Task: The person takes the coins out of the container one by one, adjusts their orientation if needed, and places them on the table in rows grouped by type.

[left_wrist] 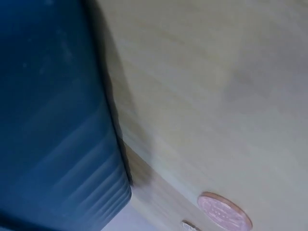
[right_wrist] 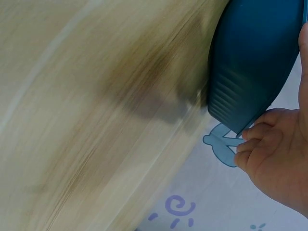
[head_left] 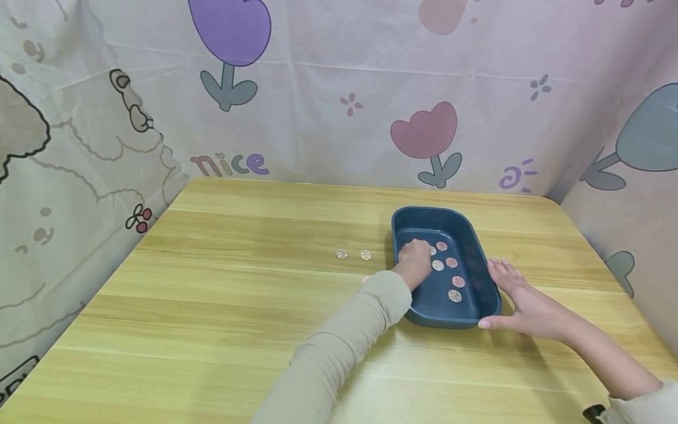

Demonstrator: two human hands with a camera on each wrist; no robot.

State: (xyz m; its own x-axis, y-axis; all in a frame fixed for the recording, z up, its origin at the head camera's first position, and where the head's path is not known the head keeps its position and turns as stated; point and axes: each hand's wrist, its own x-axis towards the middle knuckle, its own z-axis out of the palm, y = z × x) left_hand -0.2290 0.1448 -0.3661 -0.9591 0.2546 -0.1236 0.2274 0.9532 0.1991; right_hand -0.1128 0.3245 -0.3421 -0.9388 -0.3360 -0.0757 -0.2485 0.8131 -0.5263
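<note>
Remotely, I see coins point(head_left: 451, 262) in a tray point(head_left: 431, 303): left grip point(head_left: 415, 259) inside, nine o'clock, closure unclear; right grip point(head_left: 521, 303), spread, touching four o'clock.

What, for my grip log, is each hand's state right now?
Left hand: down in the blue tray; cannot tell whether it holds anything.
Right hand: open, touching the blue tray from outside.

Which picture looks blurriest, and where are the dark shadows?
Left wrist: dim and soft, the blue tray smeary, a dark shadow along its base; head: brighter and clearer, a faint shadow below the right forearm; right wrist: a dark, soft-edged shadow on the wood-grain tabletop beside the tray.
</note>
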